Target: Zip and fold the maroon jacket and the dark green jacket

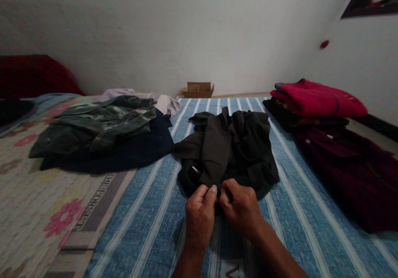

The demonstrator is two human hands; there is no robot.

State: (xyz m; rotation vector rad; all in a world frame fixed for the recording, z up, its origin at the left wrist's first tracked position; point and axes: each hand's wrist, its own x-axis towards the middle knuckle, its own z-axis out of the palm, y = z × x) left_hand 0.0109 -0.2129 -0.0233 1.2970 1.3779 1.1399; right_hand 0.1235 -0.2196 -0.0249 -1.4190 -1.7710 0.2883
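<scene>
A dark grey-black garment (217,145), perhaps a jacket, lies rumpled on the blue striped bedsheet (149,211) in front of me. A small white label shows at its left side. My left hand (202,209) pinches the garment's near edge between thumb and fingers. Close beside it, my right hand (239,205) is closed on the same edge, its fingers curled under. The exact part of the garment between the two hands is hidden by the fingers.
At left, a grey-green patterned garment (102,122) rests on a navy cloth (124,153). To the right are a folded pink garment (320,97) and a maroon garment (351,170). An open cardboard box (199,89) sits by the wall. A floral blanket (37,195) covers the left side.
</scene>
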